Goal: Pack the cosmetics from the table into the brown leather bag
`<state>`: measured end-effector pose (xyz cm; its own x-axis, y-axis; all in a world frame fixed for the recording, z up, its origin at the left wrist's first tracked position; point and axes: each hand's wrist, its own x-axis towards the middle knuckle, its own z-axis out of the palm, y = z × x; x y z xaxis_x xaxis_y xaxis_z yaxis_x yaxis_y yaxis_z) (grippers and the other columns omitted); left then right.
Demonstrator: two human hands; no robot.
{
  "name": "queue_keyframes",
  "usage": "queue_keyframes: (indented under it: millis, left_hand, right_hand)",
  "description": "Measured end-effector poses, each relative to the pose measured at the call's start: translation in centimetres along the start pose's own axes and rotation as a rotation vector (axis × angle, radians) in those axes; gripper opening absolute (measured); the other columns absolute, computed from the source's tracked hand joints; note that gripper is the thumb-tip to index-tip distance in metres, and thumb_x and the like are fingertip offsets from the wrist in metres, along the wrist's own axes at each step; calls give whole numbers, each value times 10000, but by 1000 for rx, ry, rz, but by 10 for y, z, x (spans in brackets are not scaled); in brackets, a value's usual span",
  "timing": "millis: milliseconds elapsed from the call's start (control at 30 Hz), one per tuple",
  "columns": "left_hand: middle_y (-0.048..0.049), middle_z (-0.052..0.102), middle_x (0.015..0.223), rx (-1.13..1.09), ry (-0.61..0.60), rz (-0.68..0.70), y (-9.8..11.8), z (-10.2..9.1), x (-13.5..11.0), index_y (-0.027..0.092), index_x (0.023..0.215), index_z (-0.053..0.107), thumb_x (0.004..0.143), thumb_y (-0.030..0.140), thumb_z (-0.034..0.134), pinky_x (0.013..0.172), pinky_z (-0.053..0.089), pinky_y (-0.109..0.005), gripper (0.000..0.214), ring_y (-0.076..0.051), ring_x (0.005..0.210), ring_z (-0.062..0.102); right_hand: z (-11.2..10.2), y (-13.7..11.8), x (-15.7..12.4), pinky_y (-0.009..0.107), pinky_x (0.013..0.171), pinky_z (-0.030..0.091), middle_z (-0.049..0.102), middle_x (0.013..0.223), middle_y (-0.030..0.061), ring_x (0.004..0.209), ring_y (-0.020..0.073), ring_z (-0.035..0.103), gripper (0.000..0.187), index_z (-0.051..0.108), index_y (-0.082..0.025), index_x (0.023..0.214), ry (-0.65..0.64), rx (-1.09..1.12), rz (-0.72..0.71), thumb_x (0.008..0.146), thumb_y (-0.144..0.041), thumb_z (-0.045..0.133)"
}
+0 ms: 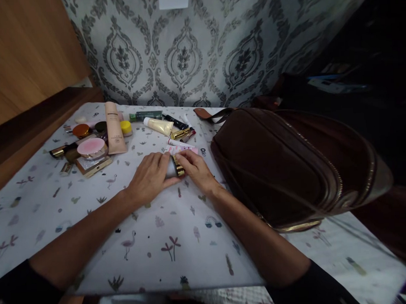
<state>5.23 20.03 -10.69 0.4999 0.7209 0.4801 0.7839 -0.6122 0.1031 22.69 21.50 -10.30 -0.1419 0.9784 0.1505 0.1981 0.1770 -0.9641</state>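
Between my hands lies a small pale cosmetic container (pixel 170 167) with a shiny gold band or cap at its right end. My left hand (pixel 150 174) is wrapped round its pale body. The fingers of my right hand (pixel 195 170) close on the gold end (pixel 179 166). Most of the container is covered by my fingers. Just beyond my hands are a pink-and-white packet or tube (pixel 186 149) and a slim white stick with a red end (pixel 180 143), both lying on the patterned cloth (pixel 160 243).
A large brown leather bag (pixel 271 167) stands to the right. At the left sit several cosmetics, among them a beige upright tube (pixel 113 129), a pink round compact (pixel 91 148) and a yellow-lidded jar (pixel 125 128). A cream tube (pixel 159 126) and a green tube (pixel 146 115) lie at the back.
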Motion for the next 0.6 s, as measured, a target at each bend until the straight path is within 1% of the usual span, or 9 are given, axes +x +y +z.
queue_keyframes:
  millis: [100, 167, 233, 300, 367, 400, 467, 533, 600]
  left_hand:
    - [-165, 643, 1087, -13, -2, -6, -1, 1, 0, 129, 1271, 498, 905, 607, 581, 893, 498, -493, 608, -338, 1022, 606]
    - [-158, 646, 1124, -114, -30, -40, -2, -2, 1, 143, 1263, 511, 902, 609, 586, 909, 494, -476, 594, -328, 1056, 606]
    - [-127, 651, 1163, -299, -64, -111, -3, -7, 3, 171, 1259, 519, 911, 603, 572, 901, 499, -427, 558, -288, 1049, 618]
    - [-82, 668, 1144, -472, -103, -216, -3, -12, 5, 193, 1264, 522, 940, 579, 521, 855, 504, -372, 504, -232, 963, 635]
    - [-46, 687, 1077, -554, -139, -309, -1, -16, 7, 202, 1267, 528, 965, 541, 471, 818, 499, -344, 458, -197, 875, 632]
    - [-38, 693, 1052, -567, -150, -333, -1, -17, 8, 202, 1262, 535, 968, 528, 469, 814, 496, -339, 445, -193, 861, 631]
    - [-33, 696, 1053, -571, -137, -326, -1, -18, 9, 206, 1232, 556, 947, 517, 525, 836, 492, -339, 422, -201, 901, 635]
    - [-43, 687, 1092, -534, -97, -262, -3, -18, 9, 214, 1203, 574, 903, 508, 613, 885, 489, -358, 422, -229, 991, 631]
    - [-68, 659, 1145, -459, -77, -177, -7, -20, 10, 215, 1217, 571, 871, 484, 668, 940, 477, -392, 449, -264, 1094, 600]
  right_hand:
    - [1, 0, 0, 276, 634, 458, 625, 730, -13, 710, 162, 583, 352, 624, -195, 857, 13, -12, -9, 822, -539, 562]
    - [2, 1, -1, 272, 613, 450, 611, 710, -19, 689, 159, 576, 346, 616, -202, 836, 33, 5, -1, 814, -544, 570]
    - [4, 1, -1, 269, 581, 441, 596, 685, -22, 658, 158, 568, 351, 606, -208, 824, 43, 39, 33, 807, -558, 582]
    - [5, 1, -2, 271, 578, 445, 598, 681, -20, 649, 161, 571, 347, 612, -210, 828, 48, 61, 46, 806, -556, 591]
    - [5, 0, -4, 280, 618, 456, 622, 703, -11, 672, 166, 583, 327, 637, -208, 842, 64, 43, 9, 819, -531, 592]
    - [5, -1, -4, 284, 644, 458, 636, 721, -6, 690, 168, 589, 318, 651, -206, 851, 73, 20, -24, 830, -516, 587]
    - [4, -2, -5, 291, 686, 460, 660, 765, 6, 727, 173, 597, 313, 672, -198, 873, 85, -19, -87, 858, -492, 565]
    - [4, -2, -5, 295, 721, 466, 670, 802, 16, 762, 179, 601, 332, 682, -190, 902, 82, -24, -130, 884, -489, 539]
    - [3, -1, -4, 300, 741, 474, 666, 811, 20, 776, 182, 601, 371, 685, -184, 914, 71, 11, -137, 898, -518, 523]
